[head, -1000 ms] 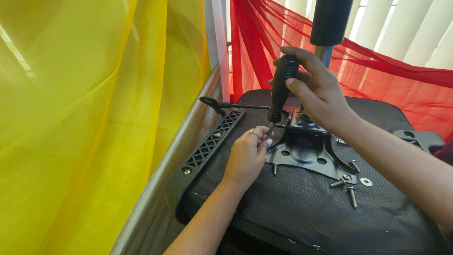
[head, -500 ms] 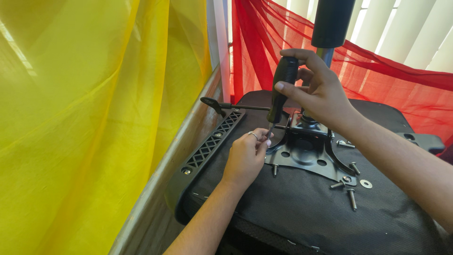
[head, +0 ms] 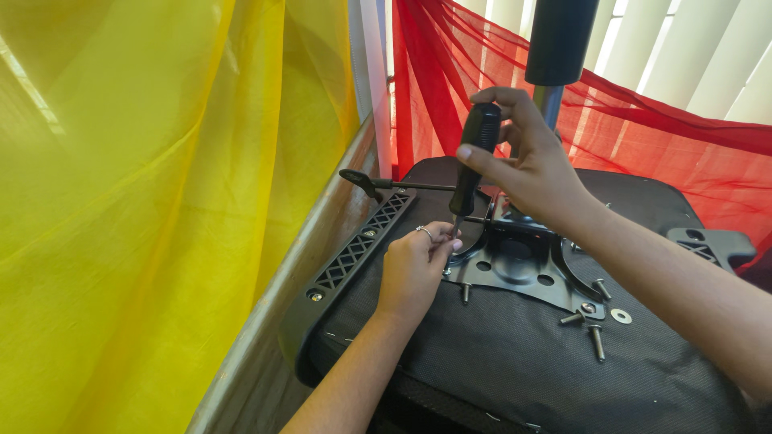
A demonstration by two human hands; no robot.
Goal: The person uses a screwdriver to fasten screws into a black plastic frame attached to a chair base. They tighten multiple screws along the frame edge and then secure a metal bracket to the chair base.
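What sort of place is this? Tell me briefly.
Probably an indoor room used as a makeshift work spot: vertical window blinds, yellow curtain and red curtain, and an upturned chair seat with loose bolts.

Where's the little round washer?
In the head view, the washer lies on the black seat underside, lower right, just right of the loose bolts beside the metal bracket.

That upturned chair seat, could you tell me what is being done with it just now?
A person holds a black-handled screwdriver upright in the right hand, tip down at a corner of the black metal mounting plate on the underside of the chair seat. The left hand pinches at the tip, steadying it. Several loose bolts and a washer lie on the seat beside the plate.
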